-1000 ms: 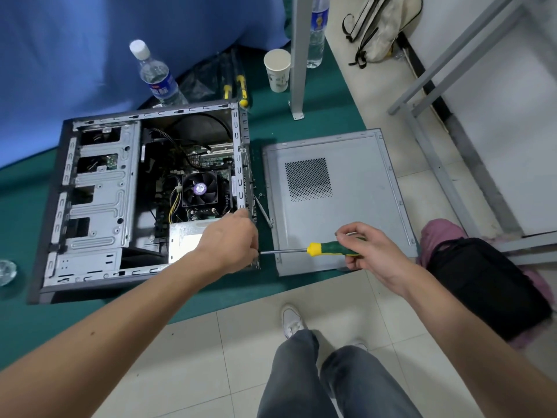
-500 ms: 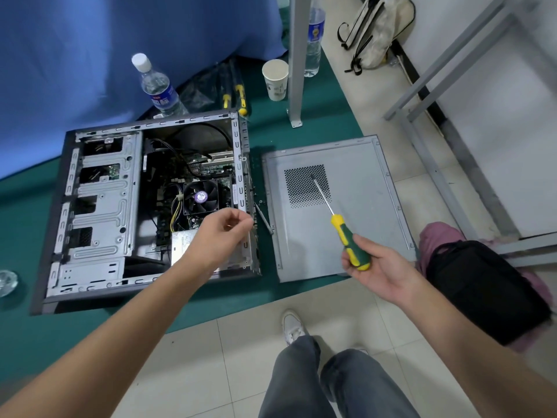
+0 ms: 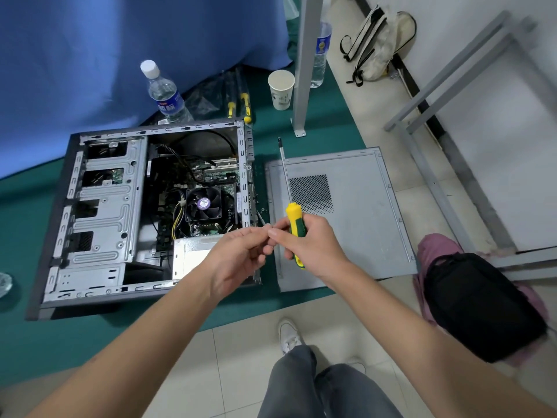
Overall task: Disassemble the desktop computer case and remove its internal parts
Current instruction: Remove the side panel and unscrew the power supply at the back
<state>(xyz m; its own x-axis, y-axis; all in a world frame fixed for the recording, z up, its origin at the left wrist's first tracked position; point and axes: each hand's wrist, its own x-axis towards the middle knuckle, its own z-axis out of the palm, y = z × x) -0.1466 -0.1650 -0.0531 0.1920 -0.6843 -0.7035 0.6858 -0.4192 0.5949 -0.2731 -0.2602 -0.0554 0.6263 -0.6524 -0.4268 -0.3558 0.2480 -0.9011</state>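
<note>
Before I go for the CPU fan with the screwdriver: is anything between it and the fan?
Nothing visible blocks it from above. The fan sits exposed in the open case. The right hand holds the screwdriver tip-up over the side panel; the case's rear wall stands between them sideways.

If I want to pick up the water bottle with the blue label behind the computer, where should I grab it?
Probably around the blue label, at the middle of the water bottle. It stands upright with its white cap on, so wrap your fingers round the body from the side. Come from the left, where the blue cloth leaves room; the computer case sits close in front.
</note>
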